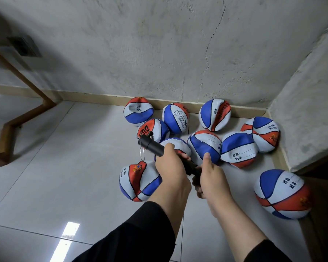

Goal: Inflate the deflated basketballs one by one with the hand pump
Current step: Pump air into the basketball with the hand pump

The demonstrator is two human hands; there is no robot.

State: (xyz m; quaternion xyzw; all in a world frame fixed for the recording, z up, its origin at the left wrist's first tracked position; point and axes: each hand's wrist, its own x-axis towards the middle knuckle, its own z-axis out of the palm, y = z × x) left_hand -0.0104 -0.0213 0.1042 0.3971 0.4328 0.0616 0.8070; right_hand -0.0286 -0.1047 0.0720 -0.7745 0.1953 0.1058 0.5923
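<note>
Several deflated red, white and blue basketballs lie on the tiled floor in the corner of the room. I hold a black hand pump above them, slanting from upper left to lower right. My left hand grips the pump's barrel. My right hand grips its lower end, the handle mostly hidden under the fingers. A thin metal needle dangles from the pump's far end. One dented ball lies just left of my left wrist, another ball lies at the right.
A rough grey wall with a beige skirting board runs behind the balls. A wall corner juts out at the right. A brown wooden frame stands at the left on the glossy floor tiles.
</note>
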